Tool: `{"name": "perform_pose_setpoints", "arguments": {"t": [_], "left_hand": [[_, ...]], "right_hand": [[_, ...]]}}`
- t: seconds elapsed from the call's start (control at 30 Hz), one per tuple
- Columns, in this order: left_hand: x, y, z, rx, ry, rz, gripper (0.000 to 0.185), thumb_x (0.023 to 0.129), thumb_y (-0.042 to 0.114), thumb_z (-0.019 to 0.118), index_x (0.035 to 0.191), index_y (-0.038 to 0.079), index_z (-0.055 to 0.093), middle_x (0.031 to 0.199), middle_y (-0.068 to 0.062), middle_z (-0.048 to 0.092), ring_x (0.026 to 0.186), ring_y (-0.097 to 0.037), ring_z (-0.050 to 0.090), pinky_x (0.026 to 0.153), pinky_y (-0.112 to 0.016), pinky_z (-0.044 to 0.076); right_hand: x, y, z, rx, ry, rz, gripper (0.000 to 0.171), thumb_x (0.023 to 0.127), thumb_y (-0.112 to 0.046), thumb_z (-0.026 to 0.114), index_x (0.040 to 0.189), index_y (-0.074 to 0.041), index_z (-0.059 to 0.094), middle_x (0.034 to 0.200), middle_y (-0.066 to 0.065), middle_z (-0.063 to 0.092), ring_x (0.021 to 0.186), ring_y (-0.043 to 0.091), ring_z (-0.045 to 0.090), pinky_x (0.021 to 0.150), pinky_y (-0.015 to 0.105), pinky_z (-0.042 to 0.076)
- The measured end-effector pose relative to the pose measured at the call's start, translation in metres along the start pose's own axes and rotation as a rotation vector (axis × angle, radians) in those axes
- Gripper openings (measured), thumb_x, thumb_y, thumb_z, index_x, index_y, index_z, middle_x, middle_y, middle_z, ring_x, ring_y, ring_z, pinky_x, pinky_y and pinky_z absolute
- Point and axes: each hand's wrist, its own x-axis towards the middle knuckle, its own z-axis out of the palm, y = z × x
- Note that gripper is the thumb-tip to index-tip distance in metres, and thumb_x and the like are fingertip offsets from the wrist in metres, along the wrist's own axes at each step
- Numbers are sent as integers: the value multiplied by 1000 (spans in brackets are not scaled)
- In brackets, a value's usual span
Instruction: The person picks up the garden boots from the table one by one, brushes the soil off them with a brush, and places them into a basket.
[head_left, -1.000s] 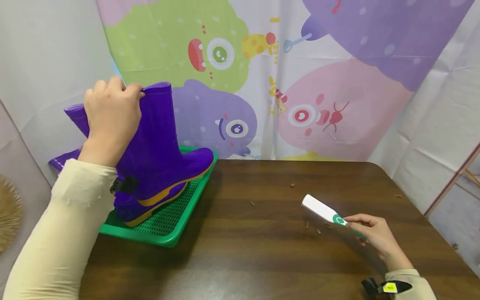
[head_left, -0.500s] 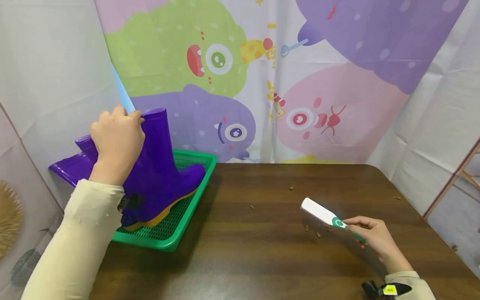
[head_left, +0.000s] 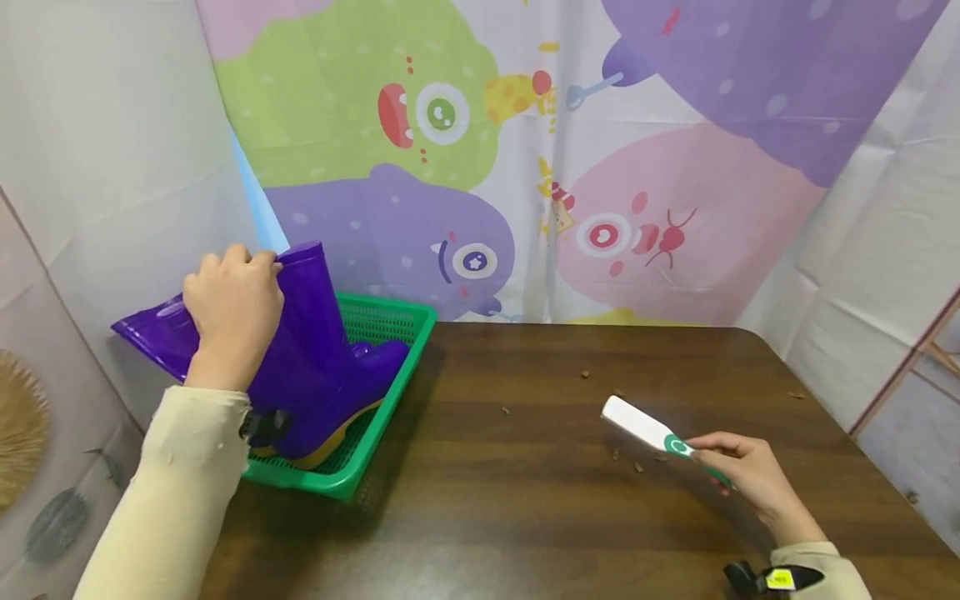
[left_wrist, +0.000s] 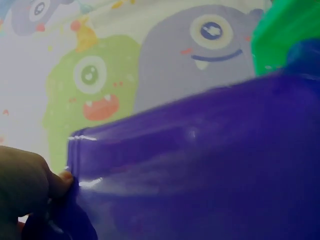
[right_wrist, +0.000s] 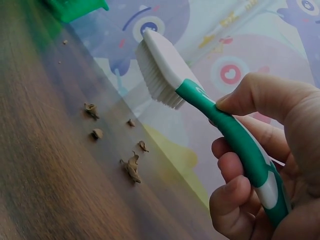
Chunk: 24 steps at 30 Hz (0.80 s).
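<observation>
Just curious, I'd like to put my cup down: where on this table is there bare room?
The widest bare patch is the near middle of the table, between the green tray and the right hand holding the brush. The far right corner is mostly bare too. The left end is crowded: the left hand grips purple boots in the tray. Crumbs lie under the brush.

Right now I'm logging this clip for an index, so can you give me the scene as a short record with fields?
Left hand: grips the top rim of a purple rubber boot
Boot: stands in a green mesh tray at the table's left edge
Right hand: holds a green-handled white brush, bristles off the table
Table: dark wood, with small brown debris bits scattered near the brush
Backdrop: cartoon monster cloth
</observation>
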Motion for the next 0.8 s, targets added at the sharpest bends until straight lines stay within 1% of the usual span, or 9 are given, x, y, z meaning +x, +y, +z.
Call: {"name": "perform_pose_setpoints", "arguments": {"t": [0.2, 0.3, 0.4, 0.5, 0.6, 0.8], "left_hand": [[-9, -13, 9, 11, 70, 32, 18, 97, 10, 60, 92, -6, 66, 79, -27, 57, 66, -51, 46, 52, -58, 33], [-12, -19, 14, 15, 84, 43, 21, 99, 12, 57, 92, -7, 62, 79, -29, 55, 66, -51, 45, 53, -57, 32], [-15, -24, 17, 22, 70, 45, 25, 102, 13, 52, 91, -8, 58, 79, -31, 53, 68, -52, 44, 54, -58, 31], [-18, -31, 19, 30, 15, 26, 26, 103, 13, 48, 93, -10, 56, 82, -33, 52, 72, -53, 44, 58, -61, 33], [-21, -38, 20, 36, -72, -9, 26, 104, 11, 46, 95, -12, 54, 85, -35, 51, 78, -55, 44, 64, -65, 35], [-27, -56, 23, 64, -303, -88, 30, 106, 12, 38, 96, -16, 46, 91, -40, 46, 91, -60, 41, 75, -73, 33]], "right_hand": [[0, -1, 1, -4, 2, -4, 10, 89, 1, 69, 96, 0, 76, 67, -4, 60, 51, 8, 50, 43, 25, 45], [-1, -1, 2, 3, 4, -6, 10, 89, 2, 69, 95, 1, 76, 67, -5, 60, 51, 8, 50, 43, 24, 45], [-1, -1, 2, -3, 11, -9, 9, 89, 2, 69, 95, 1, 76, 66, -6, 60, 50, 7, 50, 43, 24, 45], [-1, -1, 2, -12, 18, -11, 9, 89, 1, 69, 95, 1, 76, 65, -6, 59, 50, 8, 50, 42, 25, 45], [-1, -1, 3, -16, 22, -11, 9, 89, 1, 69, 95, 1, 76, 65, -5, 59, 50, 8, 50, 42, 25, 45], [-1, 1, 2, -20, 16, -11, 9, 89, 1, 69, 96, 2, 75, 67, -5, 60, 51, 8, 50, 43, 25, 45]]}}
